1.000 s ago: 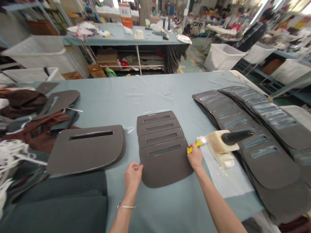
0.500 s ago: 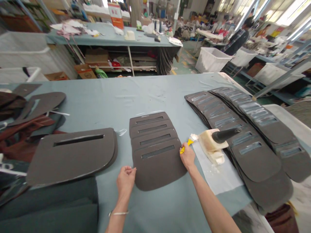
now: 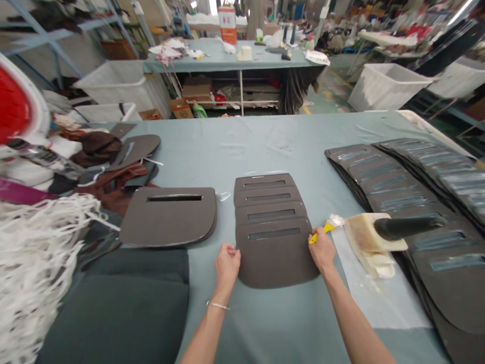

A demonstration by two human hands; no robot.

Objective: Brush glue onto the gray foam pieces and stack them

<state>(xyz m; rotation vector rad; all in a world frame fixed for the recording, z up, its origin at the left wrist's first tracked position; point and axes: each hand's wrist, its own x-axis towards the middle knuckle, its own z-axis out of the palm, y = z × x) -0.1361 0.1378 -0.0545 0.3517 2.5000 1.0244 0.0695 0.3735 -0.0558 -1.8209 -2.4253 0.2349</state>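
Note:
Four dark brown slotted panels are not counted here; several slotted panels point(image 3: 276, 263) lie overlapped like steps in front of me, each upper slot showing. My left hand point(image 3: 228, 263) is closed at their lower left edge, fingertips pinched on the nearest panel. At the right edge, my right hand point(image 3: 322, 247) is closed round a yellow-handled brush point(image 3: 321, 231), its bristles coated in white paste and pointing right. Those right fingers also touch the panel's edge. Just right of the brush, a cream-coloured container point(image 3: 366, 230) with a black cylindrical part point(image 3: 409, 226) rests on a white sheet point(image 3: 348, 263).
More slotted panels point(image 3: 170, 220) are piled at left, above folded dark green fabric point(image 3: 129, 303). White netted cord point(image 3: 38, 253) fills the left edge. Fanned panels with shiny slots point(image 3: 394, 187) cover the right side. Beyond stand another table point(image 3: 212, 63) and a white bin point(image 3: 390, 86).
My view has turned left, so things sit further right and the white netted cord shows. Both hands stay at the panel edges, the right still holding the brush.

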